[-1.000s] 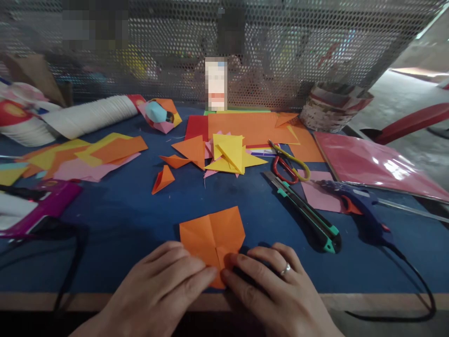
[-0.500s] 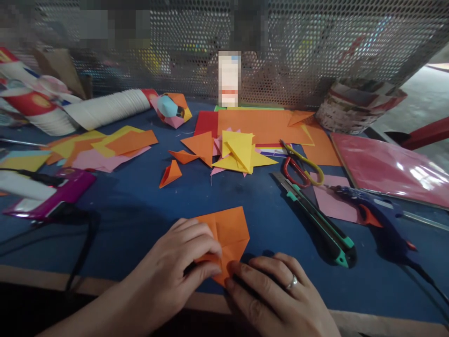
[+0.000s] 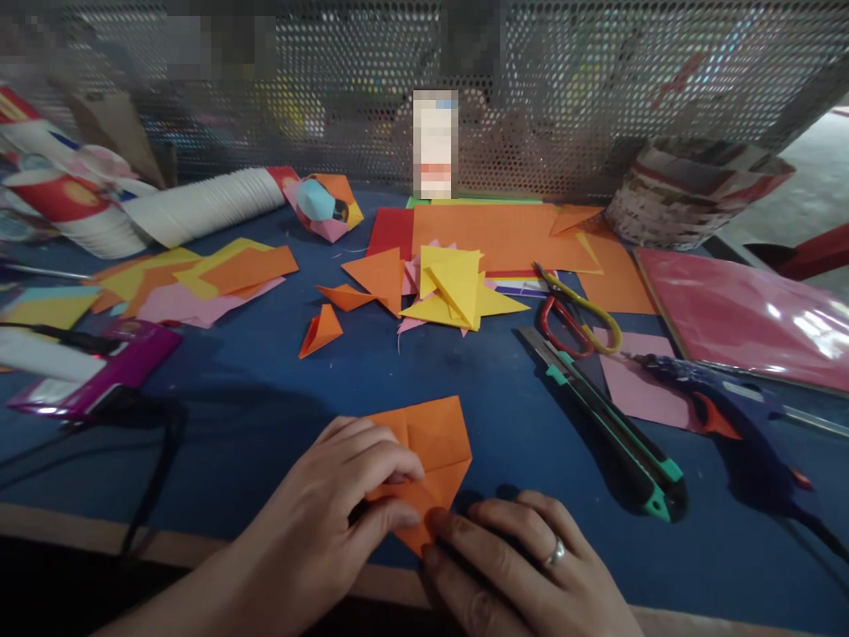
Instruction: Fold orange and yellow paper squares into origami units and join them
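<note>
A creased sheet of orange paper, partly folded, lies at the front of the blue table. My left hand is curled over its left side, thumb and fingers gripping the paper. At the lower point of the sheet, my right hand, with a ring on one finger, pinches the corner between thumb and forefinger. The left side of the sheet is hidden under my left hand. Beyond the hands lie small folded orange pieces and several folded yellow pieces.
To the right lie a green and black box cutter, scissors and a blue glue gun. A purple power strip with black cords is at left. Stacked paper cups and a woven basket stand behind.
The lower corner of the orange paper and my right hand have shifted slightly down toward the table's front edge. My left hand keeps its hold on the paper.
</note>
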`<action>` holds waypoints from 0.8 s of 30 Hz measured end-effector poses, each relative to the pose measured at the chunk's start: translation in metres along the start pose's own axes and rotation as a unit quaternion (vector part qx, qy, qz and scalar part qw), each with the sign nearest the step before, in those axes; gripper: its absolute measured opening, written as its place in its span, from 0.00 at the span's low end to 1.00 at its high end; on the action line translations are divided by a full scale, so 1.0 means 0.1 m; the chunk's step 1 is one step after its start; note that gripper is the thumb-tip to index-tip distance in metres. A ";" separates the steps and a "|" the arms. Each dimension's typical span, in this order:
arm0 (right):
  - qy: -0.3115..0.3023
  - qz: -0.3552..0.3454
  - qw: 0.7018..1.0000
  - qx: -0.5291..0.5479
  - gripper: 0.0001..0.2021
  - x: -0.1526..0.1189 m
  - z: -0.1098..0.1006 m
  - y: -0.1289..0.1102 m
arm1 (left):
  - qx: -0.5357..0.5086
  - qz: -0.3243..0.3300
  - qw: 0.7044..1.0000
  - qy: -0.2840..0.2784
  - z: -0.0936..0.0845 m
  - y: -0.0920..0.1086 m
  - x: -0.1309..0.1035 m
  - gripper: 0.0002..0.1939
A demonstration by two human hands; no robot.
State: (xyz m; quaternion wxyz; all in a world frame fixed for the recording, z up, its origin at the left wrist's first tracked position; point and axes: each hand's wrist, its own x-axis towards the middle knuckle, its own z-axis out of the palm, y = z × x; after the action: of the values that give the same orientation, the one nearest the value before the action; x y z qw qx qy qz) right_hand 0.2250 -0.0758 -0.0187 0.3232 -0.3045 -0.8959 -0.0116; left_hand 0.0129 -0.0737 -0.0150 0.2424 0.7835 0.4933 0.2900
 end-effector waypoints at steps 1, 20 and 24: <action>-0.002 0.005 1.000 0.003 0.11 -0.01 0.02 -0.01 | 0.015 -0.004 1.000 0.002 0.00 0.00 0.00 0.06; 0.029 0.053 0.997 -0.042 0.14 -0.02 0.17 -0.10 | 0.066 0.052 0.996 0.014 0.01 0.02 0.15 0.08; -0.076 0.043 0.993 -0.077 0.16 -0.04 0.08 -0.05 | 0.105 0.064 0.992 0.035 0.01 0.02 0.18 0.07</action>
State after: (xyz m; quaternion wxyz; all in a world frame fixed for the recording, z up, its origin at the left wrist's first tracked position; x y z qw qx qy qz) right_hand 0.2203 -0.0804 -0.0270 0.2303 -0.3668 -0.9003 -0.0433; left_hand 0.0205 -0.0581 -0.0106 0.1222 0.8239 0.4782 0.2784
